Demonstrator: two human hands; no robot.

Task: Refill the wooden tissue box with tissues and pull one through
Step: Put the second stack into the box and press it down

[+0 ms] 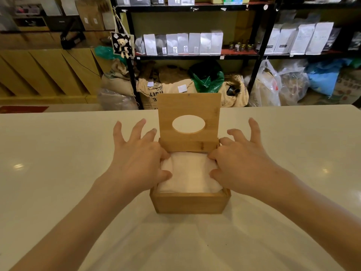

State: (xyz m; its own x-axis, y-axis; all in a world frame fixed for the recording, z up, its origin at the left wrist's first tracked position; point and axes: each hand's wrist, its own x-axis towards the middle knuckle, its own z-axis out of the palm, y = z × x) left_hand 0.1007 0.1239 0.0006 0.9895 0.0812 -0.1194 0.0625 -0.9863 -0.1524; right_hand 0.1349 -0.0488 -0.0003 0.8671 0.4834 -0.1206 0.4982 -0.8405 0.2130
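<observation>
The wooden tissue box stands on the white table in front of me. Its hinged lid is raised upright at the far side, and the oval slot in the lid is bare. A white stack of tissues fills the box up to the rim. My left hand rests on the left side of the stack, thumb and forefinger pressing on the tissues, the other fingers spread over the table. My right hand mirrors it on the right side of the stack, fingers splayed.
The white table stretches wide on both sides of the box. Beyond its far edge stand black shelves with white bags and jars, burlap sacks and plastic bags on the floor, and a wooden counter at the left.
</observation>
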